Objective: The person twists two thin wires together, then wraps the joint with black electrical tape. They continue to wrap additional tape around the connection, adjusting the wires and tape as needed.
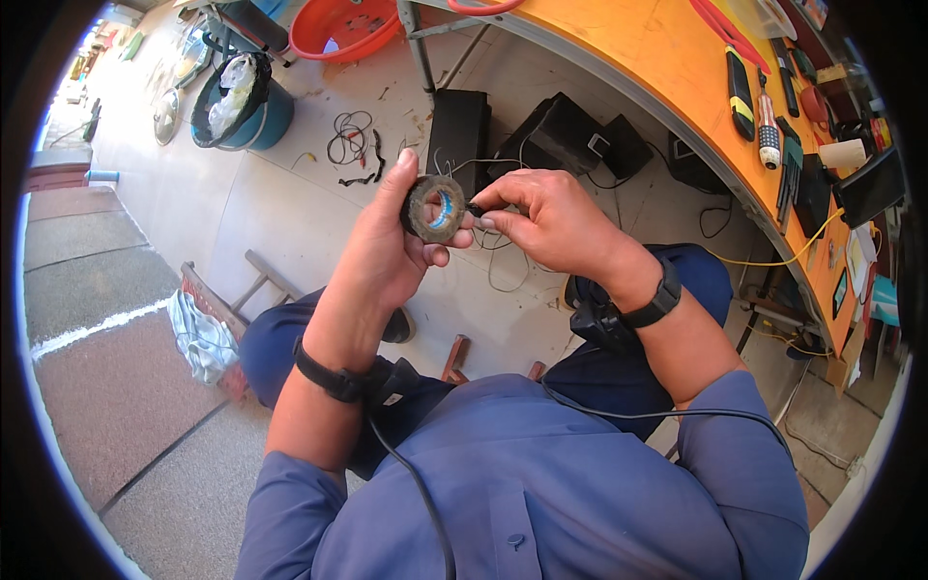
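Note:
My left hand (391,227) holds up a roll of black electrical tape (418,215), its dusty flat side facing me and a blue-and-white core showing in the hole. The thumb points up beside the roll while the fingers curl behind it. Just to the right, my right hand (551,217) pinches a small black piece between thumb and fingertips, close against the roll's edge. It looks like the tape's loose end. Thin wires (498,162) run behind both hands, and whether either hand touches them I cannot tell.
Black speaker-like boxes (570,130) and tangled wire (350,138) lie on the floor ahead. An orange workbench (619,34) curves along the right, bearing a cutter knife (740,95) and a screwdriver (768,135). A blue bucket (261,121) and a red basin (338,43) stand far left.

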